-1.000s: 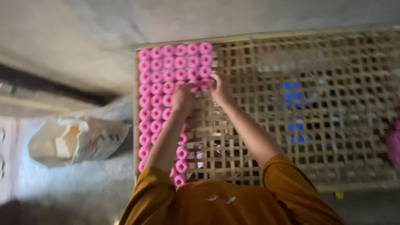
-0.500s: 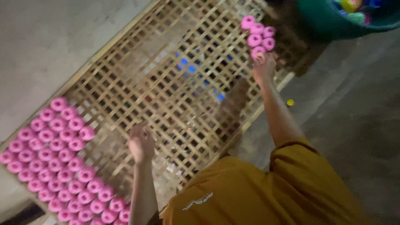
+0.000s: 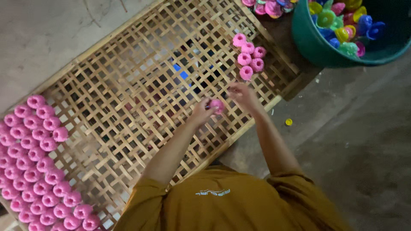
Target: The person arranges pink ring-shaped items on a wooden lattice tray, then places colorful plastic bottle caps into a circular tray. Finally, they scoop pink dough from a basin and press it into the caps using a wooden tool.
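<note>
**Head view: pink piece held over the lattice tray**

Head camera is looking down on both my hands, which are meeting above the woven bamboo tray (image 3: 128,85). My left hand (image 3: 201,113) is pinching a small pink flower-shaped piece (image 3: 217,105) at its fingertips, fingers closed on it. My right hand (image 3: 242,95) is hovering just beside it, fingers curled; motion blur is hiding whether they are touching the piece, so I cannot tell.

Risks, as I am judging them:
- The tray is an open lattice. If my pinch is slipping, the piece could be dropping through a gap or lodging tilted in one.
- My forearms are crossing the tray's near edge, so a careless sweep could be knocking the loose cluster of pink pieces (image 3: 249,57) near the far right corner.
- The packed rows of pink pieces (image 3: 40,162) at the left end are sitting touching each other; a bump to the tray could be shifting several at once.

Packages, labels, signs:
- Green round tub (image 3: 338,53), upper right, off the tray, is holding mixed yellow, green, blue and pink pieces.
- A small yellow bit (image 3: 289,122) is lying on the floor just beside the tray's edge.
- A pale printed mark on my orange shirt (image 3: 214,192) is showing; no labels or signs elsewhere.
</note>
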Demonstrator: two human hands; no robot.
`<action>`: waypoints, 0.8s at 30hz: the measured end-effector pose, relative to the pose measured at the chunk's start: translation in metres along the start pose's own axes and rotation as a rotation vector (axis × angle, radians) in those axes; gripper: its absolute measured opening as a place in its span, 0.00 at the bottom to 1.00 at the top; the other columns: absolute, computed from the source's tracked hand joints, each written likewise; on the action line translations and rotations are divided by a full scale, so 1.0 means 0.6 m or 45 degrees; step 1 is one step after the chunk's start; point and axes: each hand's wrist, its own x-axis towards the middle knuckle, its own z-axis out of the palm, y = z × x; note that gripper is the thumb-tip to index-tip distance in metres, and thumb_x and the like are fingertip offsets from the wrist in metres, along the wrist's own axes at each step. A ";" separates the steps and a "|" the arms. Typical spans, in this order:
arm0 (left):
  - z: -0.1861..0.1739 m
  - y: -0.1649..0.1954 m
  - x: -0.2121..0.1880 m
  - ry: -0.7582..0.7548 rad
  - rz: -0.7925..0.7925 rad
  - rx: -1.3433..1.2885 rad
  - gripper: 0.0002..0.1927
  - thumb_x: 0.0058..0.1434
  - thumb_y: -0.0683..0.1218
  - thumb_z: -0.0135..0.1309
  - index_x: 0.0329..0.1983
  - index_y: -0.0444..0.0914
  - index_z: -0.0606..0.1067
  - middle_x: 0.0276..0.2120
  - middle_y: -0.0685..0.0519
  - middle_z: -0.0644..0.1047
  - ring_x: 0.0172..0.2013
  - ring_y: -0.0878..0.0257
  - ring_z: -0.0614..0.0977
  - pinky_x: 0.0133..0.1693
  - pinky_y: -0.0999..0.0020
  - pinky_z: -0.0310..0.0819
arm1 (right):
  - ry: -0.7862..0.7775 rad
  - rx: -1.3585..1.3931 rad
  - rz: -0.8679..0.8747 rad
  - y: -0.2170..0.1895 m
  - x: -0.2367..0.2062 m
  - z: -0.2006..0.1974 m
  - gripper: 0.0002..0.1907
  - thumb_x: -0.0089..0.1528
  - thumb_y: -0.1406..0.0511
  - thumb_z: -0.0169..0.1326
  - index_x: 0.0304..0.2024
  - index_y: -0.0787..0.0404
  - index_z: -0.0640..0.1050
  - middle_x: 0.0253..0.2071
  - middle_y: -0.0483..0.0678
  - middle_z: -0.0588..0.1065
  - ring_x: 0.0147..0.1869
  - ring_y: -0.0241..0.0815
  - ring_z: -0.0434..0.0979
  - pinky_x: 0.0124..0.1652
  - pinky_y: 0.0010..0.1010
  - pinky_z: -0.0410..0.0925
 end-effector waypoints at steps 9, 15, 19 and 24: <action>-0.223 -0.062 -0.169 0.254 -0.251 0.122 0.24 0.68 0.52 0.61 0.58 0.32 0.70 0.46 0.41 0.76 0.41 0.55 0.81 0.44 0.61 0.78 | 1.113 -0.869 -0.398 0.045 0.131 0.018 0.18 0.59 0.56 0.63 0.38 0.65 0.76 0.34 0.57 0.75 0.36 0.59 0.75 0.38 0.47 0.69; -0.447 -0.103 -0.399 1.046 -0.125 0.461 0.25 0.55 0.46 0.61 0.56 0.37 0.74 0.46 0.38 0.76 0.44 0.45 0.80 0.43 0.53 0.75 | 0.378 -0.016 -0.636 -0.117 0.131 0.271 0.16 0.63 0.64 0.64 0.44 0.66 0.71 0.36 0.49 0.71 0.38 0.41 0.71 0.40 0.32 0.69; -0.591 -0.089 -0.540 1.329 -0.310 0.850 0.23 0.56 0.49 0.61 0.55 0.40 0.75 0.53 0.39 0.76 0.50 0.40 0.80 0.49 0.48 0.76 | -0.256 -0.040 -0.797 -0.268 0.083 0.543 0.15 0.65 0.65 0.63 0.50 0.65 0.76 0.41 0.49 0.76 0.44 0.38 0.77 0.45 0.30 0.72; -0.684 -0.073 -0.616 1.398 -0.499 0.937 0.27 0.53 0.48 0.59 0.57 0.41 0.71 0.45 0.43 0.79 0.44 0.43 0.81 0.44 0.48 0.74 | -0.537 0.066 -0.622 -0.411 0.053 0.827 0.11 0.62 0.67 0.62 0.47 0.62 0.79 0.38 0.49 0.81 0.42 0.38 0.81 0.43 0.30 0.73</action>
